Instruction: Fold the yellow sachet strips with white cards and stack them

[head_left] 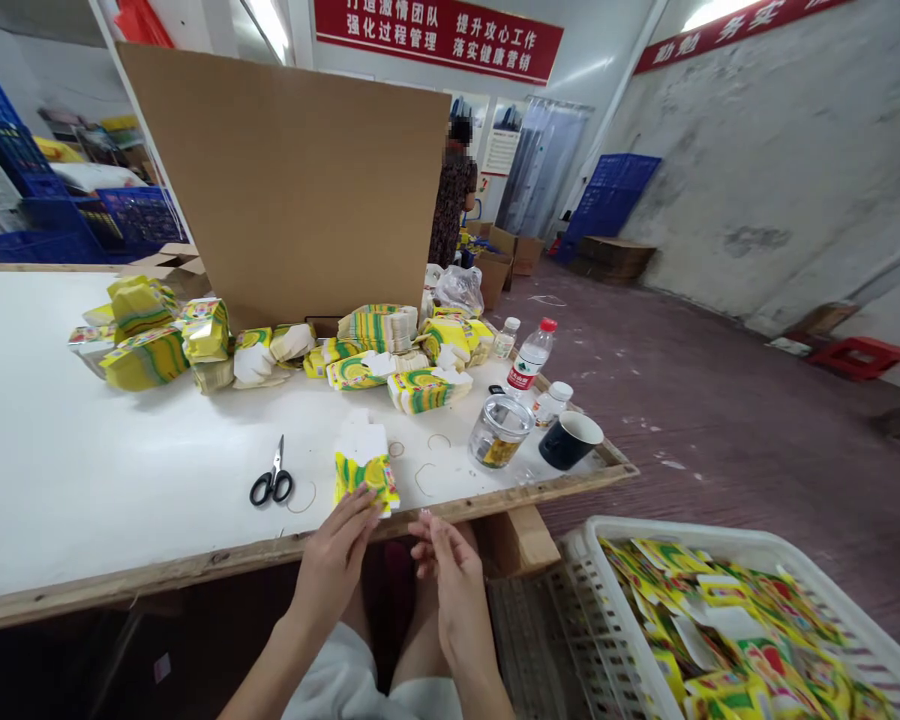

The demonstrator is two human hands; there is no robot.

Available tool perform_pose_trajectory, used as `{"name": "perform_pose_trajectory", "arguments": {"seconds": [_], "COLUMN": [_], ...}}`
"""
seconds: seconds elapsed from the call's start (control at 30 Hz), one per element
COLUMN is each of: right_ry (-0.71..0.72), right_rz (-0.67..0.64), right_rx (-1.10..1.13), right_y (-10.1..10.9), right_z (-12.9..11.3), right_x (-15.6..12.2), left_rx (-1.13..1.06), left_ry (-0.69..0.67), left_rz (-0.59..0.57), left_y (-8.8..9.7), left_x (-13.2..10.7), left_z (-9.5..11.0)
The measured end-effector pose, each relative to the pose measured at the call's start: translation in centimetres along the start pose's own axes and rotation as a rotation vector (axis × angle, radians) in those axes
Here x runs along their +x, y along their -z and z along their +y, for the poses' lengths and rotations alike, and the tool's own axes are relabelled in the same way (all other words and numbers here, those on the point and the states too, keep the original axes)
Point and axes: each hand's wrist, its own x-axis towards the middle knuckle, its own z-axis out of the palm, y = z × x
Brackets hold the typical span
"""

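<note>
A flat yellow-and-white printed carton (360,450) lies at the table's near edge, its white flaps pointing away from me. My left hand (341,535) rests on the carton's near end with its fingers stretched out over it. To the right, just off the wooden edge, is my right hand (450,565), thumb and fingers pinched together. A tiny pale bit shows at its fingertips, too small to name. Black-handled scissors (271,482) lie left of the carton. Thin rubber bands (424,478) are scattered on the tabletop to its right.
Bundled yellow cartons (379,330) line the table's back, before a large cardboard sheet (292,180). At right stand a water bottle (529,362), a clear jar (499,435) and a dark mug (568,442). A white basket (607,620) of cartons sits lower right. A person (454,200) stands behind.
</note>
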Motion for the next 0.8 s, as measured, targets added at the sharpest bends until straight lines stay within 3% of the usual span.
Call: {"name": "perform_pose_trajectory", "arguments": {"seconds": [0.13, 0.23, 0.33, 0.47, 0.6, 0.7, 0.8], "right_ry": [-0.043, -0.059, -0.057, -0.073, -0.132, -0.149, -0.127], "right_rz": [-0.064, -0.066, -0.032, -0.034, -0.125, -0.139, -0.111], "right_rx": [0.051, 0.109, 0.133, 0.091, 0.107, 0.118, 0.074], "right_y": [0.4, 1.0, 1.4, 1.6, 1.2, 1.0, 1.1], "right_z": [-0.5, -0.9, -0.8, -0.3, -0.4, -0.6, -0.7], "right_x": [0.2, 0.1, -0.1, -0.5, -1.2, -1.7, -2.0], "left_rx": [-0.254, -0.337, -0.434, -0.783, -1.118, -1.264, -1.286], "left_ry": [-0.208, -0.195, 0.0, 0.37, 0.67, 0.717, 0.707], "left_rz": [-0.047, -0.093, -0.033, 0.053, -0.116, -0.211, -0.19], "left_y": [-0.5, -1.0, -1.1, -0.6, -0.1, -0.1, -0.5], "left_x": [-1.4, -2.1, -1.9, -0.5, 0.6, 0.5, 0.2], "left_z": [2.0, 2.9, 3.3, 3.4, 3.5, 4.0, 4.4]}}
